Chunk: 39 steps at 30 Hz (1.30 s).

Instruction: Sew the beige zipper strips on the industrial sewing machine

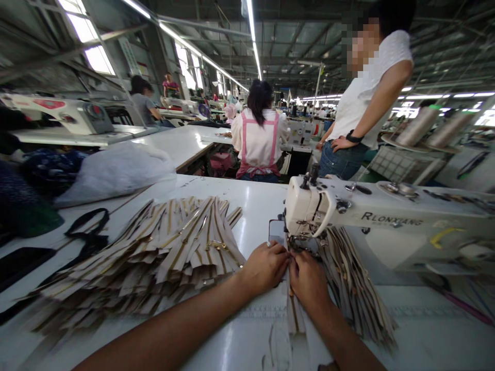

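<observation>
Just in front of the needle of a white sewing machine, my left hand and my right hand meet with fingertips pinched together. Between them they grip a beige zipper with a gold-coloured strip, whose near end trails toward me over the table. The part under the fingers is hidden. To the left of my left hand spreads a large heap of similar zippers. Another bundle of zippers lies to the right of my right hand, partly under the machine arm.
Black scissors and a dark flat object lie at the left, near a white plastic bag. Thread cones stand at the right. One person sits ahead; another person stands behind the machine.
</observation>
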Motion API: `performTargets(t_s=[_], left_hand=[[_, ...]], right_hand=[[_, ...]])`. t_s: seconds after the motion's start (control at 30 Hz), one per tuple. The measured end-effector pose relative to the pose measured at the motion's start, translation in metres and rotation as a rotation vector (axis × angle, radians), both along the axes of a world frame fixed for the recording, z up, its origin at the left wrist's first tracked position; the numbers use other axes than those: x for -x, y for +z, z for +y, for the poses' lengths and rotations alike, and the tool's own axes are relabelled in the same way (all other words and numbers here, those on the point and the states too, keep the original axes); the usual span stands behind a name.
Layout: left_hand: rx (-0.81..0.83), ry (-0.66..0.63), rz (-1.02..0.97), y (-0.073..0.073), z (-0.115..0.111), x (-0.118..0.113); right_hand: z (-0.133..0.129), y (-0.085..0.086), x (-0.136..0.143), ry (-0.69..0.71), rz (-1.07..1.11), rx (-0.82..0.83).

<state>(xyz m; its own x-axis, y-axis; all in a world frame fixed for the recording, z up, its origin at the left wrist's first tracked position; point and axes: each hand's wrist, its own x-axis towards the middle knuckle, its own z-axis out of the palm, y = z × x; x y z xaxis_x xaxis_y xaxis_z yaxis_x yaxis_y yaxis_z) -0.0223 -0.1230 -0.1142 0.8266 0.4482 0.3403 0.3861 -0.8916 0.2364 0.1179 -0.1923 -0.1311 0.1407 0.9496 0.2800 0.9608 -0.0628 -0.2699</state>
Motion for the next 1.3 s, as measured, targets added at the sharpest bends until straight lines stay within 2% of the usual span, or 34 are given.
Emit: performTargets(t_s=[0.27, 0.47, 0.63, 0.73, 0.8, 0.87, 0.97, 1.03, 1.1, 1.17, 1.23, 1.3], left_hand=[[0.032, 0.031, 0.004, 0.006, -0.002, 0.002], [0.036, 0.145, 0.057, 0.007, -0.011, -0.001], [0.138, 0.244, 0.146, 0.003, -0.024, -0.002], [0.252, 0.310, 0.143, 0.012, -0.022, 0.004], [0.298, 0.360, 0.059, 0.029, -0.015, 0.013], [0.270, 0.419, -0.062, 0.054, -0.006, 0.029], [0.118, 0.581, -0.196, 0.098, 0.011, 0.064], [0.010, 0.740, -0.196, 0.117, 0.026, 0.092], [-0.028, 0.877, -0.089, 0.123, 0.042, 0.118], [0.011, 0.968, 0.097, 0.115, 0.054, 0.139], [0.081, 1.008, 0.284, 0.103, 0.059, 0.149], [0.084, 1.009, 0.366, 0.096, 0.055, 0.148]], right_hand=[[-0.002, -0.003, 0.003, 0.001, -0.043, -0.013], [-0.001, -0.003, 0.003, -0.009, -0.051, -0.007], [-0.002, -0.003, 0.000, 0.156, 0.072, -0.048], [-0.003, -0.008, -0.002, 0.233, 0.144, -0.127], [-0.003, -0.013, -0.003, 0.233, 0.161, -0.167], [-0.003, -0.017, -0.004, 0.227, 0.178, -0.183], [-0.003, -0.020, -0.004, 0.233, 0.197, -0.187], [-0.004, -0.019, -0.004, 0.233, 0.197, -0.184], [-0.004, -0.018, -0.003, 0.224, 0.189, -0.183], [-0.003, -0.016, -0.003, 0.214, 0.183, -0.185], [-0.003, -0.015, -0.003, 0.210, 0.180, -0.185], [-0.004, -0.014, -0.002, 0.217, 0.175, -0.170]])
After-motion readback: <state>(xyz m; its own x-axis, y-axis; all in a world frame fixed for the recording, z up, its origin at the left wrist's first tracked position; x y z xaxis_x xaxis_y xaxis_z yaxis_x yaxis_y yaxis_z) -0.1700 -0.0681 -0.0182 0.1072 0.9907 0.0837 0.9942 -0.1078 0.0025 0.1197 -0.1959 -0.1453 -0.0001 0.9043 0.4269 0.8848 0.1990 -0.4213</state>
